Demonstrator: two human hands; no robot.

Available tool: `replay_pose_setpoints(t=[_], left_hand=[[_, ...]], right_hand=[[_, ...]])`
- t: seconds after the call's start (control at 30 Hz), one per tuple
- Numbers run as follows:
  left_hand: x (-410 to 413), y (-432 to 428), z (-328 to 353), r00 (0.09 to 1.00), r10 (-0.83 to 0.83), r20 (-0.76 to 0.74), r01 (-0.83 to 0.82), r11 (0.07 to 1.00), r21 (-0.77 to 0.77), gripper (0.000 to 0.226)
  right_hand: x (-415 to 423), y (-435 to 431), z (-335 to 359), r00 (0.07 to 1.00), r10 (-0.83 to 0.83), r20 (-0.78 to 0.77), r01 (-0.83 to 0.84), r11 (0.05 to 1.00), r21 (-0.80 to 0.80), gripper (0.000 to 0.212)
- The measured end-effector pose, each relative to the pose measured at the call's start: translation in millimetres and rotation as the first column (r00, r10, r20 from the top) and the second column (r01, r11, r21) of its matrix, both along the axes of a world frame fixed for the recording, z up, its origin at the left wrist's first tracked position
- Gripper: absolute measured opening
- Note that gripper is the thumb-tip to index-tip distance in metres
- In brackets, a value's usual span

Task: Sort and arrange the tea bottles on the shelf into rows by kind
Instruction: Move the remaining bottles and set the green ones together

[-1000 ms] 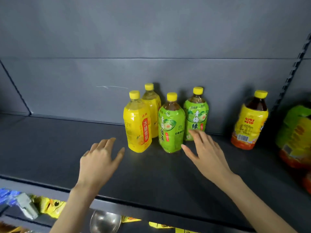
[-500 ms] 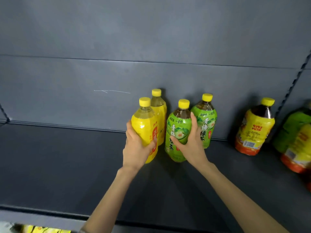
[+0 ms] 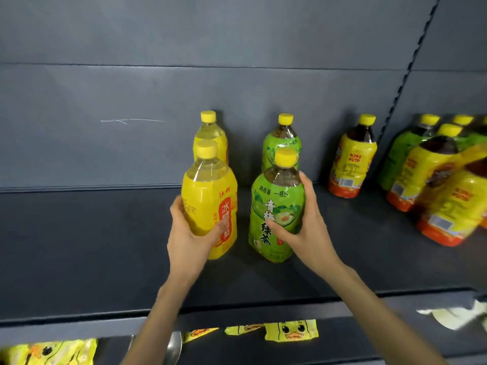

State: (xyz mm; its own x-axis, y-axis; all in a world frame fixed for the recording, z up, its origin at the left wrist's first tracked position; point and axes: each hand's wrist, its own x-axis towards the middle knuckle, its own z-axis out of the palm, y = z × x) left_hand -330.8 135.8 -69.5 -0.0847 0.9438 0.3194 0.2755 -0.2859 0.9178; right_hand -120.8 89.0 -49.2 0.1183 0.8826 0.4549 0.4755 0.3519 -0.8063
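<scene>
Dark grey shelf (image 3: pixel 79 246) carries all the tea bottles, each with a yellow cap. The left hand (image 3: pixel 187 238) grips the yellow bottle (image 3: pixel 210 204) low on its body, fingers curled round its left side and thumb across the red label strip. The right hand (image 3: pixel 308 227) grips the green bottle (image 3: pixel 276 214), thumb on the front of the label and fingers wrapped round the right side up to the shoulder.

Both held bottles are upright, side by side with a gap between them, about midway across the shelf's depth. Whether their bases rest on the shelf or hang just above it I cannot tell.

Straight behind each, against the back panel (image 3: pixel 105 154), stands one of its kind: the rear yellow bottle (image 3: pixel 210 135) and the rear green bottle (image 3: pixel 283 143). Well to the right a dark-tea bottle (image 3: pixel 351 164) with a yellow and orange label stands alone, and past it a crowded cluster (image 3: pixel 434 180) of green and yellow-orange bottles blurs at the edge.

Below the shelf lie yellow duck packets (image 3: pixel 290 330) and a spoon (image 3: pixel 174 346).
</scene>
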Motion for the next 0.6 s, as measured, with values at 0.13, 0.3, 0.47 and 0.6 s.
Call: replay_pose_setpoints(t=[0.13,0.3,0.47,0.6], left_hand=[[5.5,-27.1,-3.5,0.990,-0.068,0.126,0.065,0.998,0.025,0.096],[11.2,-62.1,-6.1,0.974,-0.112,0.196,0.102,0.993,0.061,0.089],[25.2,-94.0,2.4,0.942,-0.155,0.298,0.149,0.988,0.045,0.078],[51.2,-122.9,10.4,0.921,-0.169,0.351,0.181,0.983,-0.002,0.070]], right_hand=[[5.0,-46.1,2.8,0.999,0.014,-0.048,-0.012,1.000,0.028,0.095],[13.5,-99.1,6.2,0.995,-0.008,-0.096,0.014,0.998,0.060,0.092],[36.9,-139.4,6.8,0.979,-0.031,-0.202,0.046,0.996,0.070,0.090],[64.3,-178.0,5.2,0.961,-0.089,-0.261,0.103,0.994,0.041,0.088]])
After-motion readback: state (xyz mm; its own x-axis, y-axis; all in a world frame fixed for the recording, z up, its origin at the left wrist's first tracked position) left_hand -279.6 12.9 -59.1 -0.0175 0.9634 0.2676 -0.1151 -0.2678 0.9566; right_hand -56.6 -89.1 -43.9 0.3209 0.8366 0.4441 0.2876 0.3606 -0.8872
